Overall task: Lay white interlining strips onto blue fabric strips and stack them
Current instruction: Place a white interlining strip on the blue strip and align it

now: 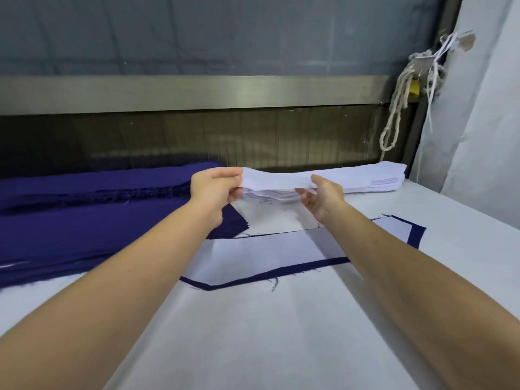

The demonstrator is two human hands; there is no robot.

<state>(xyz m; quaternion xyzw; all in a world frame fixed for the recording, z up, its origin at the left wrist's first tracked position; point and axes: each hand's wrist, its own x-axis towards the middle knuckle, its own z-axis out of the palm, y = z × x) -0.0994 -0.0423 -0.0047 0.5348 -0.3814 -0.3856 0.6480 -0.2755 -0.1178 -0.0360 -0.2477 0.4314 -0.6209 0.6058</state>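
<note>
The blue fabric pile (84,220) lies left of the left hand (216,190), and the interlining pile (380,178) runs rightward past the right hand (320,197). The left hand pinches the top interlining strip (275,177) at its end. The right hand is half open at the strip's edge, and I cannot tell if it grips. The thin layers cling, so a second strip could lift too.

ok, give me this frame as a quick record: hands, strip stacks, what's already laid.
left hand: pinches left end of top white strip, raised
right hand: thumb over same strip, fingers beneath; firm grip unclear
white strip stack: far side, right of centre
blue fabric pile: left of white strip stack
laid pair: white interlining on a blue strip, blue edge showing, centre
table: white cover
</note>
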